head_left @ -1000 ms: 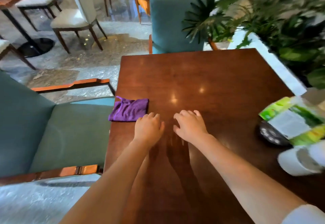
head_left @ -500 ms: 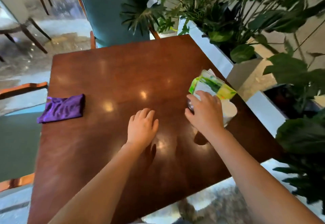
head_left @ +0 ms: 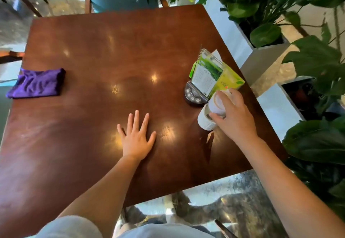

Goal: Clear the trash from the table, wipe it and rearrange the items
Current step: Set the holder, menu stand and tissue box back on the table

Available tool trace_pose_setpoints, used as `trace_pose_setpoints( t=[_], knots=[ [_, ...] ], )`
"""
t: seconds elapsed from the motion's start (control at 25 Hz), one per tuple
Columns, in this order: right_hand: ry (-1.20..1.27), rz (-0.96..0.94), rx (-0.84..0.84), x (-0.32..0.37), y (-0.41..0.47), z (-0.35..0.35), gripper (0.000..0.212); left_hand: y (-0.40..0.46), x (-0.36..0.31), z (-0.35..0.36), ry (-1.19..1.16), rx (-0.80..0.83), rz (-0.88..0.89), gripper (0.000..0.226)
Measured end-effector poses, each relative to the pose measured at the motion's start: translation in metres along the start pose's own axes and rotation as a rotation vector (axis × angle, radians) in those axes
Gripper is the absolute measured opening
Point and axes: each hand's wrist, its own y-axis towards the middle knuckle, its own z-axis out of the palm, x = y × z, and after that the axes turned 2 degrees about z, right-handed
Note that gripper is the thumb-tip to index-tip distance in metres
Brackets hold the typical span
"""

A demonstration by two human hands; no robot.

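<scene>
Right hand (head_left: 236, 118) clamped on tilted white paper cup (head_left: 211, 111) near right edge of glossy brown wooden counter (head_left: 104, 51). Just beside cup: green menu card in clear acrylic stand (head_left: 207, 77), dark round call-button base (head_left: 193, 96). Left hand (head_left: 136, 138) flat on counter, fingers apart. Folded purple cloth (head_left: 37, 83) at left edge, well apart from cup.

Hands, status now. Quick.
Left hand: open, flat on the table, holding nothing.
Right hand: closed around the white cup.

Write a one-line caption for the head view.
Right hand grips a white cup beside the menu stand; left hand lies flat on the table; purple cloth at the far-left edge.
</scene>
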Motion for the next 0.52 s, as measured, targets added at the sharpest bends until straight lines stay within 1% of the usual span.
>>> trace_pose_setpoints(
  t=[0.16, 0.28, 0.52],
  knots=[
    [0.066, 0.019, -0.055, 0.003, 0.009, 0.003, 0.056, 0.003, 0.019, 0.009, 0.030, 0.010, -0.130, 0.068],
    [0.138, 0.021, -0.061, 0.005, 0.006, -0.001, 0.055, 0.002, 0.022, 0.015, 0.055, 0.026, -0.167, 0.069],
    [0.171, -0.154, -0.085, 0.035, -0.010, -0.002, 0.056, 0.000, 0.024, 0.017, 0.066, 0.006, -0.167, 0.070]
  ],
)
